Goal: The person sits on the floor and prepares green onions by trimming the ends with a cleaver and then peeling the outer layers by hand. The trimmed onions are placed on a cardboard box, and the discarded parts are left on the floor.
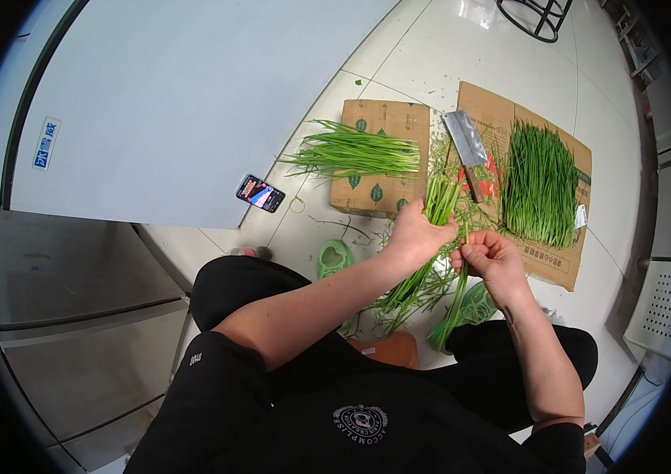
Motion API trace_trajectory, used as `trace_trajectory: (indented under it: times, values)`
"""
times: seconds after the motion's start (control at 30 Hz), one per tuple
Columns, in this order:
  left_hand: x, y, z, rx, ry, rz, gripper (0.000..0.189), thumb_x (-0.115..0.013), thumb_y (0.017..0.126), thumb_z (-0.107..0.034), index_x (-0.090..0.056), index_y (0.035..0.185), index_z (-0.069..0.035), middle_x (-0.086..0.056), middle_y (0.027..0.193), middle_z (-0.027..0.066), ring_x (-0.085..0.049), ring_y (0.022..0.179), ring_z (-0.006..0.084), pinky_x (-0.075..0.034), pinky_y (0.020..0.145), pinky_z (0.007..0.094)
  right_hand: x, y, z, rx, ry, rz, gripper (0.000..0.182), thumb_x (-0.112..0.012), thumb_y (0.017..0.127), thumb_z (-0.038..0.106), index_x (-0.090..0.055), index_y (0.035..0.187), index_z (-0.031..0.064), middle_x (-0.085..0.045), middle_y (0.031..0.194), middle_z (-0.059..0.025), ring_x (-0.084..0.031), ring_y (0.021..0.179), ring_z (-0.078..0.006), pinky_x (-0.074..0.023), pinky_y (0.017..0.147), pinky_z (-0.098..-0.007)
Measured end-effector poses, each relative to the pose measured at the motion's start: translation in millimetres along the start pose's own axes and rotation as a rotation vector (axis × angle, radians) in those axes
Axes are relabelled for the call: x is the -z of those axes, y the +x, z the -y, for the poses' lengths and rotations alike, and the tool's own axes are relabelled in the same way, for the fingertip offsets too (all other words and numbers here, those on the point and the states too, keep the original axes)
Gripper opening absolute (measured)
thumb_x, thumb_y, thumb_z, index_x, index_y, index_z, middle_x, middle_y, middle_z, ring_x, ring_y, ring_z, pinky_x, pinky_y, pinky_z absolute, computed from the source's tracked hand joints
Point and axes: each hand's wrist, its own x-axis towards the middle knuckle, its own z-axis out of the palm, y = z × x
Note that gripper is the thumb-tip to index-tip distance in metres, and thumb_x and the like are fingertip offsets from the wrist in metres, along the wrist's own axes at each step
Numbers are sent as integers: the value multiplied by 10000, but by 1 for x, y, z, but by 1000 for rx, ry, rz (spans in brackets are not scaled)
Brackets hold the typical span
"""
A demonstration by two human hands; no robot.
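A thick bunch of green chives is gripped in my left hand, pale cut ends up and leaves hanging toward my feet. Just right of it, my right hand pinches a few loose stalks between thumb and fingers. Beyond my hands, a cleaver with a wooden handle lies on flattened cardboard. A large, neat pile of chives covers the right part of that cardboard. Another bunch of chives rests across a cardboard box on the left.
A phone with a lit screen and a yellow rubber band lie left of the box. A large white appliance fills the upper left. Plant scraps litter the tiled floor. A black stool base stands at the far side.
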Motion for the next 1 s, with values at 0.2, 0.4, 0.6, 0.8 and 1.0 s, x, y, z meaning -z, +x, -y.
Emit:
trace_trajectory:
  times: [0.2,0.4,0.6,0.8,1.0]
  values:
    - [-1,0,4,-15,-142,36,148,-655,778,27,-563,883,-20,-572,789,17,-531,653,90,-432,585,239,1,0,-1,19,-10,-35,36,-539,920,12,-547,951,-5,-660,802,-93,-618,683,-123,-519,650,-255]
    - [-2,-5,-3,-7,-178,62,173,-682,785,3,-556,902,-10,-595,820,38,-555,676,101,-454,604,242,0,1,-2,31,-41,-52,36,-543,917,13,-551,948,-5,-655,788,-79,-607,674,-115,-506,641,-245]
    - [-2,-9,-8,60,-218,119,260,-719,768,12,-534,951,9,-607,876,72,-614,756,145,-517,690,274,-1,2,-3,41,-108,-47,24,-555,912,11,-563,921,-9,-652,785,-71,-604,679,-109,-502,639,-242]
    - [-5,-8,-3,68,-214,65,276,-717,765,33,-528,965,14,-608,890,82,-632,791,157,-531,712,274,-1,1,-5,47,-87,-19,34,-555,913,12,-565,926,-19,-652,785,-81,-607,684,-119,-500,638,-243]
    - [-4,-8,-4,77,-212,63,266,-709,767,47,-533,961,9,-603,884,69,-623,796,143,-522,719,268,0,0,-3,15,-55,15,53,-544,919,17,-567,944,-23,-660,812,-102,-616,697,-136,-508,653,-259]
